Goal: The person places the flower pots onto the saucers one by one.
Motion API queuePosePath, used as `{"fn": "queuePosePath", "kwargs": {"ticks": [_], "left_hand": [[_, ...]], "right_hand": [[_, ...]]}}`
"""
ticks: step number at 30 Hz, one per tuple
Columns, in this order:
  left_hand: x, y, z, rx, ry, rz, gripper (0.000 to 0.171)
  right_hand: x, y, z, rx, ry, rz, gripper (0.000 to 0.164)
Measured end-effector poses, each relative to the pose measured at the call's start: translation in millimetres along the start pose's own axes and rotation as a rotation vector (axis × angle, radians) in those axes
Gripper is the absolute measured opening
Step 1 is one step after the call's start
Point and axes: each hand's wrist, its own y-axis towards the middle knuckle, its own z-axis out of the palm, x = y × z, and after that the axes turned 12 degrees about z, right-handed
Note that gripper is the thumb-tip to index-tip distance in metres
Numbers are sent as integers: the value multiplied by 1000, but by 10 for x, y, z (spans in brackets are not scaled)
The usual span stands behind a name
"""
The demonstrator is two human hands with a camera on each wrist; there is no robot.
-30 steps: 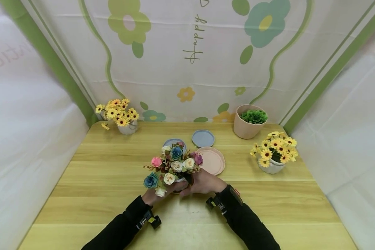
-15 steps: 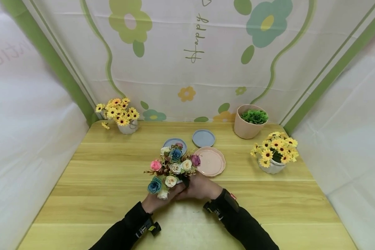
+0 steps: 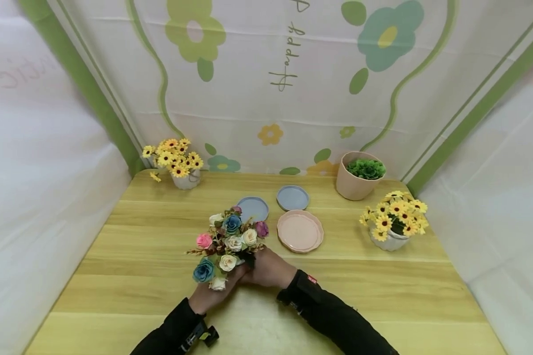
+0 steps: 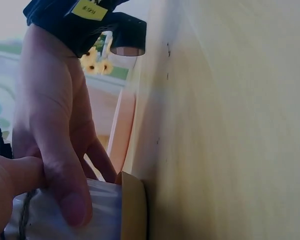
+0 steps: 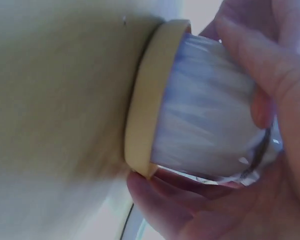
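A bunch of artificial roses (image 3: 233, 241) in blue, cream, pink and purple leans over the front middle of the table in the head view. Its light grey pot (image 5: 205, 110), tied with dark twine, stands in a yellow saucer (image 5: 147, 105). My left hand (image 3: 215, 293) grips the pot from the left. From the other side my right hand (image 3: 268, 268) holds it, its thumb (image 4: 72, 200) over the near wall. In the right wrist view, right-hand fingers (image 5: 157, 200) touch the saucer's edge. Leaves and hands hide the pot from above.
Behind the roses lie a pink saucer (image 3: 300, 231) and two blue saucers, one left (image 3: 259, 209) and one right (image 3: 292, 198). Potted yellow daisies stand back left (image 3: 186, 181) and right (image 3: 388, 240). A pink pot (image 3: 355, 185) with greenery is at the back right.
Both hands and the rose pot have shifted left, off the pink saucer's edge. The blue saucer behind the roses shows more. The head view has turned slightly.
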Motion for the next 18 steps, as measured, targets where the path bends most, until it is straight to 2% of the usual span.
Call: {"fn": "queuePosePath", "kwargs": {"ticks": [1,2,5,7,9,15,16,18], "left_hand": [[-17,-9,-5,-56,124,-41,52],[-31,-20,-17,-71,195,-80,53],[-58,-21,-65,-115,282,-183,58],[-57,-17,-110,-140,316,-213,61],[-41,-9,-158,-165,344,-209,62],[53,-1,-306,-228,409,-60,46],[62,-6,-328,-242,402,-52,46],[79,-14,-367,-270,370,-82,45]], "right_hand": [[16,22,26,-18,-11,-11,58],[29,48,52,-32,-20,-22,57],[71,126,92,-59,-29,-61,56],[57,192,132,-74,-42,-90,53],[95,249,127,-68,-52,-94,53],[247,442,105,-1,-58,-3,53],[261,480,113,6,-54,11,52],[289,553,126,22,-55,38,48]]}}
